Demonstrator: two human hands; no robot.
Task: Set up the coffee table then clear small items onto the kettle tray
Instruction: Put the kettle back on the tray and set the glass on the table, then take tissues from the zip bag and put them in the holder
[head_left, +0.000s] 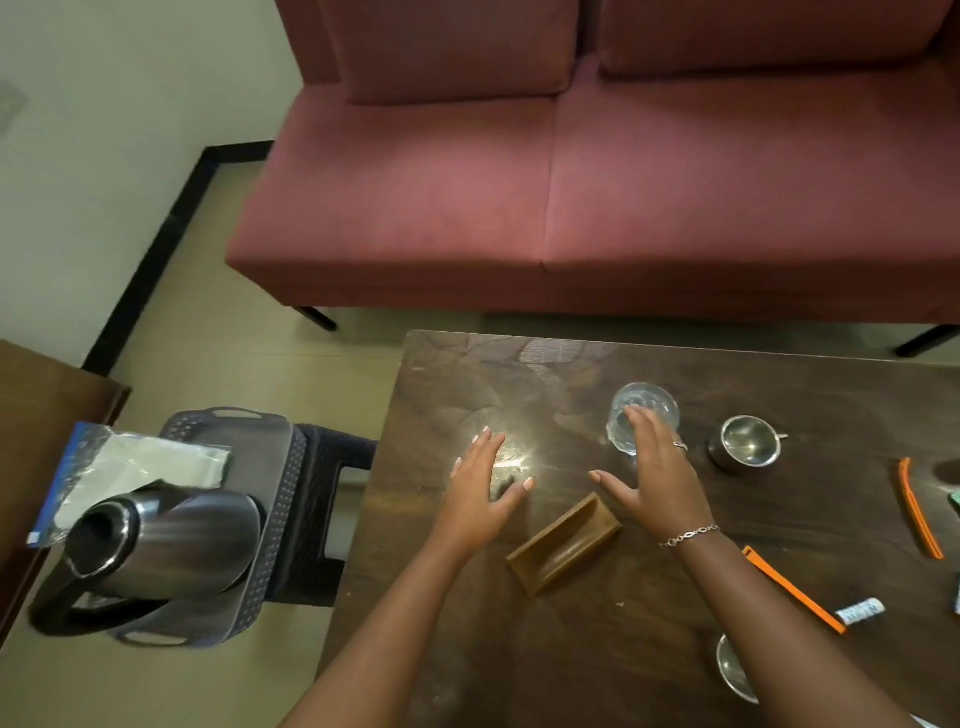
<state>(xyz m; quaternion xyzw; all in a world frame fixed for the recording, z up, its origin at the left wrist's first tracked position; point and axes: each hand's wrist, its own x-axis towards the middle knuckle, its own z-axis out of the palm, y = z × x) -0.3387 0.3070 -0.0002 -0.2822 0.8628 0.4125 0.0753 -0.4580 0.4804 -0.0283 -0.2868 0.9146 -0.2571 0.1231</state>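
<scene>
Both my hands hover flat over the dark wooden coffee table (649, 649). My left hand (485, 486) has its fingers spread and holds nothing. My right hand (652, 467) is open too, its fingertips over a clear glass (649, 397). A small brown wooden holder (566, 543) lies between my wrists. Off the table's left end, a steel kettle (166, 545) stands on a dark grey tray (275, 499) set on a stool.
A steel cup (748, 441) stands right of the glass, and another steel bowl (732, 675) sits near the front. Orange sticks (919, 512) (792, 587) and a small wrapped item (860, 610) lie to the right. A plastic bag (130, 467) rests behind the kettle. A red sofa (571, 197) runs behind the table.
</scene>
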